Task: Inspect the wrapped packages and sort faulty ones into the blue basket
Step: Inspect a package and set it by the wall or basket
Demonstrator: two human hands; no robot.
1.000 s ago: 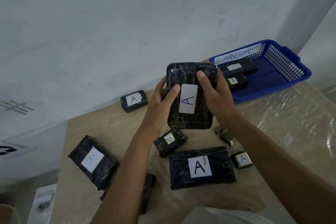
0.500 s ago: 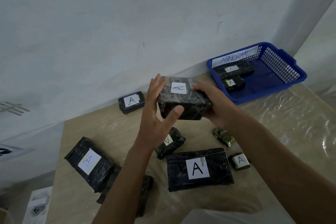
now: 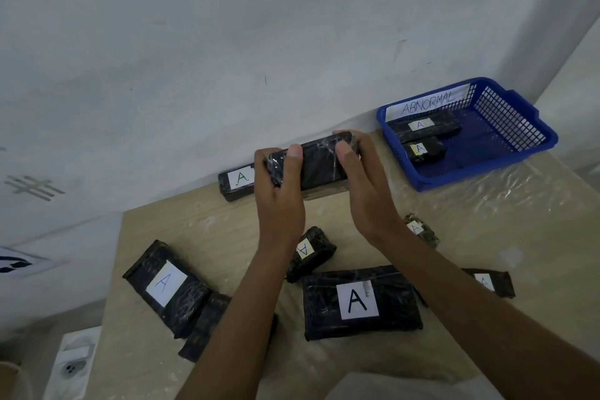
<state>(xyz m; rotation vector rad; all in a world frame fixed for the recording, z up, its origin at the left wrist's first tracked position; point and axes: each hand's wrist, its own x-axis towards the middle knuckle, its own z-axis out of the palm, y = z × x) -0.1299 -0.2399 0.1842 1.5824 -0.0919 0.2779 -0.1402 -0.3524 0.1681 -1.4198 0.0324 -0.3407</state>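
The black wrapped package (image 3: 319, 162), label-up 0.5 s ago, is now turned label away, gripped by fingers of the left hand (image 3: 280, 195) and right hand (image 3: 365, 191) above the bench's (image 3: 207, 227) far edge, left of the blue basket (image 3: 506, 153).

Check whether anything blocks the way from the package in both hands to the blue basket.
Nothing visible does. Both hands, left and right, grip the held package above the table; the stretch across to the blue basket shows no object.
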